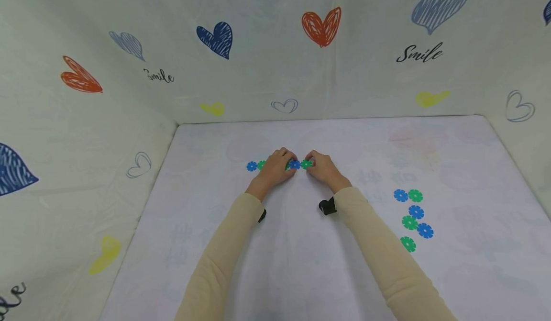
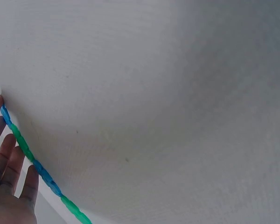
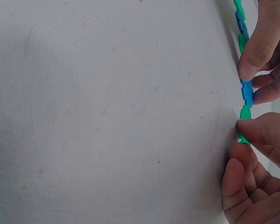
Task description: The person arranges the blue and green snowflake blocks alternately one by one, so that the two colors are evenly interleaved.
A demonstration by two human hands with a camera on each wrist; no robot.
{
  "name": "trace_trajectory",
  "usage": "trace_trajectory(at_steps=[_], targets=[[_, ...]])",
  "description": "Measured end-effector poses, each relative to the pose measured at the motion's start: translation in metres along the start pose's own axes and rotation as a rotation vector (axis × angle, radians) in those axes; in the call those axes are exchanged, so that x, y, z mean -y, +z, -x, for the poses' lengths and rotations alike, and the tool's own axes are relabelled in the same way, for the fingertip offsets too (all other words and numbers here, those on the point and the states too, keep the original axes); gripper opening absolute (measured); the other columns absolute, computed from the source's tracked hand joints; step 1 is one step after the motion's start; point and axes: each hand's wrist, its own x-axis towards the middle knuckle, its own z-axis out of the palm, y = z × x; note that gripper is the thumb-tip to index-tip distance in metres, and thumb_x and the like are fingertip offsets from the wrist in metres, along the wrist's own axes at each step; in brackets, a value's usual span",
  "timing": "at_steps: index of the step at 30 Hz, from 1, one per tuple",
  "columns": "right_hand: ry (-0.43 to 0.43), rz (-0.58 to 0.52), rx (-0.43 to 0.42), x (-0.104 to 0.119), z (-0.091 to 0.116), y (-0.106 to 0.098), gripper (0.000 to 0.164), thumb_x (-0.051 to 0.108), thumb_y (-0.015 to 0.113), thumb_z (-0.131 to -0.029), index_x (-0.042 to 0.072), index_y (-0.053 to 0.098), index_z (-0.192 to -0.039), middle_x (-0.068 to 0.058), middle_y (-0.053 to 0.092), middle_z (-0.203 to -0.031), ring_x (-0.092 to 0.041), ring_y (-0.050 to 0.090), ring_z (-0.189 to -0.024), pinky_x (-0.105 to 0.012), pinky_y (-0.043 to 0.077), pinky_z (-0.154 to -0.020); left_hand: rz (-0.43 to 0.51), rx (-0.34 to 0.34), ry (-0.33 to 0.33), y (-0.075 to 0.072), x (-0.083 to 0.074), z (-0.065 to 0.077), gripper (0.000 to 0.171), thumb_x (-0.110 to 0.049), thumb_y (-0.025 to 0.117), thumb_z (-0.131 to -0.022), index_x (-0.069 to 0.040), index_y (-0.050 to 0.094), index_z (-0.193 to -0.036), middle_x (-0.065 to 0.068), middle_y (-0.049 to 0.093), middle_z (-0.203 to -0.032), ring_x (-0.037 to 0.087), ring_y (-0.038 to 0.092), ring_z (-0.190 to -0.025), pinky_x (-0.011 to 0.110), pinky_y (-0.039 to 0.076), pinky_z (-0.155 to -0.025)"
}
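Note:
A row of interlocking notched plastic discs, alternating blue and green, lies across the far middle of the table. My left hand (image 1: 275,168) covers part of it and pinches a blue disc (image 1: 294,164) near its right end. Between the thumb and fingers of my right hand (image 1: 326,169) is a green disc (image 1: 306,164), close against that blue one. In the right wrist view, the green disc (image 3: 245,112) stands edge-on below the blue disc (image 3: 247,93); whether they are locked together I cannot tell. Along the left wrist view's lower left, the row (image 2: 46,176) passes in front of the left fingers.
Several loose discs lie at the right of the white table (image 1: 473,168): a blue disc (image 1: 401,195) touching a green disc (image 1: 415,195), then a blue disc (image 1: 416,211), a green disc (image 1: 410,223), another blue disc (image 1: 425,230) and a green disc (image 1: 408,244) beside the right sleeve.

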Motion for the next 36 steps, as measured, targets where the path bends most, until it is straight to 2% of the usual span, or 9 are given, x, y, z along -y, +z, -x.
trace_trajectory(at_steps=[9,16,19,23,29,36], targets=[[-0.004,-0.007,-0.002,0.0,0.001,0.0,0.037,0.011,0.054,-0.09,0.006,0.048,-0.126,-0.015,0.058,-0.097,-0.023,0.052,-0.086,-0.034,0.044,-0.076,-0.002,0.003,0.005,-0.001,0.0,0.0,0.032,-0.028,0.061,-0.09,-0.015,0.058,-0.118,0.003,0.052,-0.119,0.021,0.047,-0.114,0.037,0.039,-0.101],[-0.049,-0.026,-0.008,-0.005,0.007,-0.002,0.04,0.012,0.053,-0.09,0.003,0.045,-0.129,-0.013,0.054,-0.09,-0.021,0.049,-0.078,-0.03,0.041,-0.068,0.005,0.018,-0.008,-0.002,-0.002,0.001,0.033,-0.028,0.061,-0.09,-0.015,0.057,-0.119,0.003,0.052,-0.121,0.021,0.046,-0.115,0.036,0.039,-0.102],[-0.074,-0.059,-0.024,-0.007,0.013,-0.004,0.042,0.013,0.054,-0.09,0.002,0.045,-0.129,-0.012,0.056,-0.09,-0.02,0.05,-0.078,-0.029,0.042,-0.069,0.003,0.021,-0.018,-0.002,-0.002,0.001,0.033,-0.029,0.06,-0.09,-0.015,0.057,-0.12,0.003,0.051,-0.121,0.021,0.046,-0.115,0.036,0.039,-0.103],[-0.109,-0.121,-0.05,-0.01,0.026,-0.006,0.043,0.015,0.057,-0.091,0.001,0.044,-0.129,-0.015,0.059,-0.097,-0.023,0.056,-0.084,-0.031,0.047,-0.074,-0.002,0.019,-0.023,-0.002,-0.003,0.002,0.033,-0.029,0.06,-0.09,-0.016,0.057,-0.12,0.003,0.051,-0.122,0.02,0.046,-0.115,0.036,0.038,-0.103],[-0.146,-0.203,-0.079,-0.016,0.051,-0.013,0.042,0.016,0.059,-0.091,0.002,0.047,-0.128,-0.018,0.06,-0.108,-0.031,0.059,-0.102,-0.043,0.049,-0.087,0.003,0.015,-0.025,-0.002,-0.003,0.003,0.033,-0.029,0.06,-0.09,-0.016,0.056,-0.12,0.002,0.051,-0.122,0.02,0.046,-0.115,0.036,0.038,-0.103],[-0.179,-0.225,-0.142,-0.027,0.084,-0.023,0.039,0.013,0.06,-0.09,0.0,0.049,-0.125,-0.018,0.06,-0.11,-0.031,0.058,-0.103,-0.045,0.048,-0.091,0.01,0.016,-0.012,-0.003,-0.003,0.003,0.033,-0.027,0.06,-0.09,-0.015,0.056,-0.12,0.003,0.051,-0.121,0.021,0.046,-0.116,0.035,0.038,-0.103]])
